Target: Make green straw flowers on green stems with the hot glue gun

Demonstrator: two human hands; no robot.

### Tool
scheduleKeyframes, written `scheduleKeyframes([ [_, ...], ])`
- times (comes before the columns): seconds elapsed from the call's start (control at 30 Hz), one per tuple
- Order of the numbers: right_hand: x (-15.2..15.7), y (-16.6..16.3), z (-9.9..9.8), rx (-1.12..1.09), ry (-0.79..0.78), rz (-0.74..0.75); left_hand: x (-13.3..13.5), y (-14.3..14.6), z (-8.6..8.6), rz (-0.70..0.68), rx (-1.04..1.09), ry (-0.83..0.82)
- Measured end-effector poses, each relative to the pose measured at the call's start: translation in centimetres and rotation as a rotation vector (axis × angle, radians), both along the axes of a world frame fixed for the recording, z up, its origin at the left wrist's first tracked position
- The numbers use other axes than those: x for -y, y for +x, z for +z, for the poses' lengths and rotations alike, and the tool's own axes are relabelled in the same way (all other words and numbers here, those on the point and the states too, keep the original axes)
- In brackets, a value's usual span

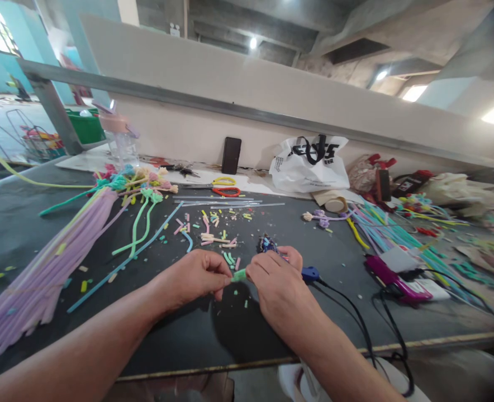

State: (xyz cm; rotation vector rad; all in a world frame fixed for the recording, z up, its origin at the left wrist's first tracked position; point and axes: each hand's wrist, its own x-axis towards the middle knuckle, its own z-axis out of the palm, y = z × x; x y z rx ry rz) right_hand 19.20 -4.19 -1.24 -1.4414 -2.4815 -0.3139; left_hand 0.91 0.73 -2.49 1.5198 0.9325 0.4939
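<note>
My left hand pinches one end of a short light-green chenille stem between thumb and fingers. At its other end my right hand has its fingers closed on the same stem, low over the dark table. Partly hidden behind the right hand is a blue corded tool, which looks like a glue gun; whether the hand also grips it, I cannot tell. Cut chenille pieces in pink, cream, yellow and green lie scattered just beyond the hands. Left of them lies a long blue chenille stem.
Purple chenille stems and finished flowers occupy the left. Scissors, clear glue sticks, a phone and a white bag sit farther back. A magenta corded tool lies right, its cord hanging over the edge.
</note>
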Motion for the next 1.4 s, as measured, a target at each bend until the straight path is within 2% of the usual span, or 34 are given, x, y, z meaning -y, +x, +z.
scheduleKeyframes([
  [0.67, -0.22, 0.08, -0.38, -0.055, 0.043, 0.05, 0.05, -0.13, 0.32, -0.006, 0.032, -0.016],
  [0.97, -0.16, 0.07, -0.61, -0.01, 0.036, 0.044, 0.07, -0.19, 0.42, -0.018, 0.024, -0.006],
  [1.4, -0.14, 0.27, -0.23, -0.047, 0.009, 0.052, -0.35, -0.45, -0.18, -0.026, 0.056, -0.056],
])
